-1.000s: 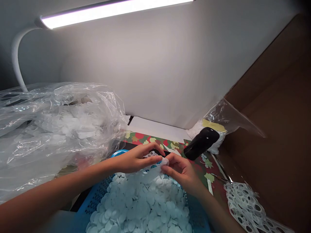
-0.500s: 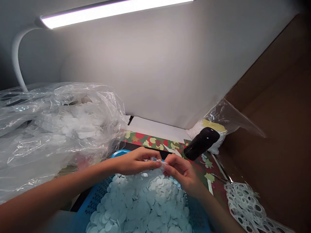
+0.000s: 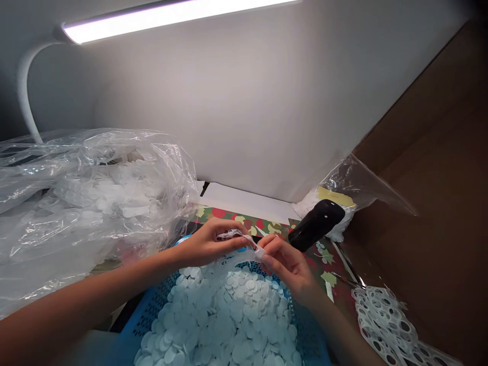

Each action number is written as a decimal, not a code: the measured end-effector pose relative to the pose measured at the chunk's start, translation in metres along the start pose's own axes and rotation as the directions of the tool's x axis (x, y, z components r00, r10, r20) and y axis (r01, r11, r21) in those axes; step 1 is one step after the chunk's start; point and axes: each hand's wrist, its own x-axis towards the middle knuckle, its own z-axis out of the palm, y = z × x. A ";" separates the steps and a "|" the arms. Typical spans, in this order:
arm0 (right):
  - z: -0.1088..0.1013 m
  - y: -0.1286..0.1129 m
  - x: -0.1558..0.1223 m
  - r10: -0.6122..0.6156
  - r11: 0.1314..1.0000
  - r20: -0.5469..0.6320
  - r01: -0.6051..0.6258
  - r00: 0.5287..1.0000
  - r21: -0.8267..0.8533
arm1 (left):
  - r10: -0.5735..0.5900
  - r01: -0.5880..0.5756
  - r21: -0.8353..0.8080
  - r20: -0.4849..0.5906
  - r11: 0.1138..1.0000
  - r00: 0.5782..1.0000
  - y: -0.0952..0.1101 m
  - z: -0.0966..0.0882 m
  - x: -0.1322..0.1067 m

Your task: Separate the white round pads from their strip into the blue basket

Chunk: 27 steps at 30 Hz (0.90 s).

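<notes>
My left hand [image 3: 211,241] and my right hand [image 3: 288,265] meet over the far end of a blue plastic basket [image 3: 153,305]. Between them stretches a thin white strip with cut-out holes [image 3: 248,255], pinched by the fingers of both hands. Part of the strip curls above my left thumb, and some of it is hidden by the fingers. Below, the basket holds a heap of flat white round discs [image 3: 229,325].
A large clear plastic bag [image 3: 114,198] of white pieces lies at left. On the right are a black rounded object [image 3: 316,223], a small clear bag with a yellow label [image 3: 335,196] and white sheets full of holes [image 3: 392,325]. A lamp [image 3: 171,18] hangs above.
Both hands have shifted slightly, the left one up. The white strip, bunched up before, is now spread more open between the fingers, with its holes showing.
</notes>
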 end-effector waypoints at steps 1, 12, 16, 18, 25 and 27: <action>0.000 0.000 0.000 0.002 1.000 0.001 -0.002 1.000 0.002 | -0.025 0.025 -0.025 -0.011 0.999 1.000 0.000 0.000 0.000; -0.004 0.002 -0.004 0.055 0.996 -0.032 -0.053 0.998 0.074 | -0.179 0.184 -0.311 0.046 0.932 0.983 -0.005 -0.001 0.001; -0.006 0.002 -0.005 0.056 0.986 0.070 -0.066 0.996 0.153 | -0.171 0.183 -0.328 0.064 0.927 0.983 -0.003 0.001 0.002; -0.007 0.002 -0.004 0.079 0.969 0.132 -0.107 0.988 0.222 | -0.164 0.176 -0.329 0.064 0.928 0.984 -0.001 0.001 0.002; -0.007 0.009 -0.002 0.137 0.928 0.141 -0.177 0.981 0.329 | -0.153 0.172 -0.277 0.088 0.945 0.984 0.001 0.000 0.002; -0.007 0.009 -0.002 0.166 0.928 0.150 -0.206 0.975 0.312 | -0.155 0.178 -0.260 0.106 0.949 0.982 0.002 0.001 0.001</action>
